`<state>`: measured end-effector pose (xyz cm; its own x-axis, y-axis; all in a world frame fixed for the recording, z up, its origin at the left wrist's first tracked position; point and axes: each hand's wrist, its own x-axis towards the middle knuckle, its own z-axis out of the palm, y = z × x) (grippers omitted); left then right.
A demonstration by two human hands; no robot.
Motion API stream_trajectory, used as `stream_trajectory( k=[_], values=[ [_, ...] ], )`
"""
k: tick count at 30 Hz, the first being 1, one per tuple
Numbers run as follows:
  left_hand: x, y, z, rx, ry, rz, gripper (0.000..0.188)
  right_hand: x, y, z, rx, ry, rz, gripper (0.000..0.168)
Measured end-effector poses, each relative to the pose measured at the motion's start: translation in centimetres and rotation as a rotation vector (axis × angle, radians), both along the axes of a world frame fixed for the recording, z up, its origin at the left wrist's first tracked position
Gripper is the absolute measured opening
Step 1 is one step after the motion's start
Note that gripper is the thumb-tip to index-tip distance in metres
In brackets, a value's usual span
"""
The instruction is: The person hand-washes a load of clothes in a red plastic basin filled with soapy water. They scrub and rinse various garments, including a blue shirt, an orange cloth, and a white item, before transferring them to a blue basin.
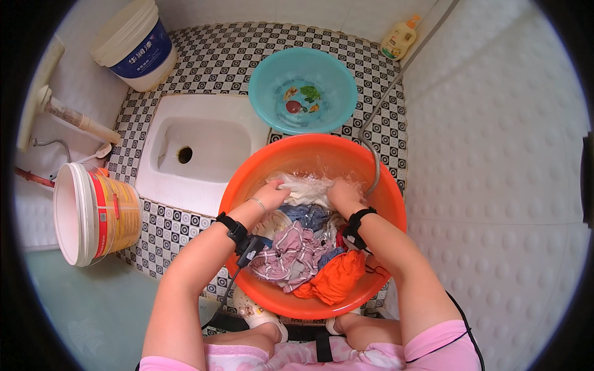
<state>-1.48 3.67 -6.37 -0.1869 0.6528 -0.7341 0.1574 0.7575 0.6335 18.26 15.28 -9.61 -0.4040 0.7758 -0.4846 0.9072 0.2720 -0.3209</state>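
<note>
A large orange plastic basin (260,162) holds wet clothes in front of me. At its far side, a white cloth (306,191) lies in splashing water; my left hand (273,195) grips its left part and my right hand (344,195) grips its right part. Below it are a blue denim-like cloth (306,217), a pink-and-white striped garment (294,252) and a bright orange garment (338,278) against the near wall. A grey shower hose (375,162) runs over the basin's rim on the right; its end is hidden near my right hand.
A teal basin (260,88) stands beyond the orange one. A squat toilet (199,201) lies left of it. Two buckets, one white and blue (144,51) and one yellow and red (118,213), are farther left. A pump bottle (399,41) stands by the back wall.
</note>
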Motion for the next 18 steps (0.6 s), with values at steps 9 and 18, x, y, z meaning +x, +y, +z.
stream_trajectory(
  k=[9, 18],
  values=[
    [0.2, -0.3, -2.4, 0.132, -0.840, 0.595, 0.049, -7.1, -6.2, 4.4, -0.279, 1.053, -0.117, 0.029],
    [2.7, 1.8, 0.5, 0.228, -0.636, 0.499, 0.041, -1.3, -0.5, 3.4, 0.101, 0.266, -0.019, 0.046]
  ],
)
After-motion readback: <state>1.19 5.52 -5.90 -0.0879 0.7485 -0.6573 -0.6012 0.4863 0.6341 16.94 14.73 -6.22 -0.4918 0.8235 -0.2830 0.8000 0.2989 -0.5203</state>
